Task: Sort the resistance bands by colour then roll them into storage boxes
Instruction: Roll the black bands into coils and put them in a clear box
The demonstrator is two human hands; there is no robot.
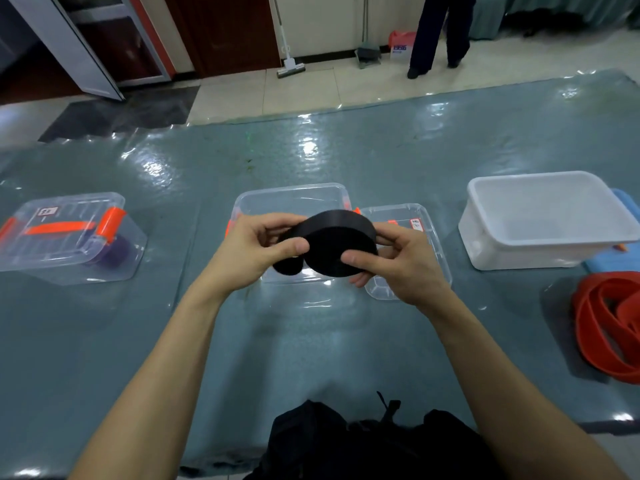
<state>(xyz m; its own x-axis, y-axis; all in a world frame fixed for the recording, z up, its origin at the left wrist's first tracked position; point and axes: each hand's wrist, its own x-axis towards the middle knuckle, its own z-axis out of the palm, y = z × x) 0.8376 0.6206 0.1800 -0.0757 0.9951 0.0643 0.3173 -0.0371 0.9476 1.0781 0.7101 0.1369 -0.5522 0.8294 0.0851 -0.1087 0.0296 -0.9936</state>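
Note:
A black resistance band [334, 242], rolled into a thick coil, hangs in the air above the open clear box [294, 199] at the table's middle. My left hand [249, 251] pinches the coil's left side with thumb on top. My right hand [398, 261] grips its right side, thumb on the front face. A loose loop of the band droops under my left thumb. The clear lid [415, 220] lies beside that box on the right. A closed clear box [69, 237] with orange clips on the left holds a purple roll [114, 252]. Red bands [609, 323] lie heaped at the right edge.
A white opaque tub [547, 220] stands at the right, on a blue lid [623, 258]. A black bag [363, 441] lies at the near table edge. The table carries a glossy grey-green cover [311, 341]. A person's legs [436, 32], a mop and a dustpan are on the floor beyond.

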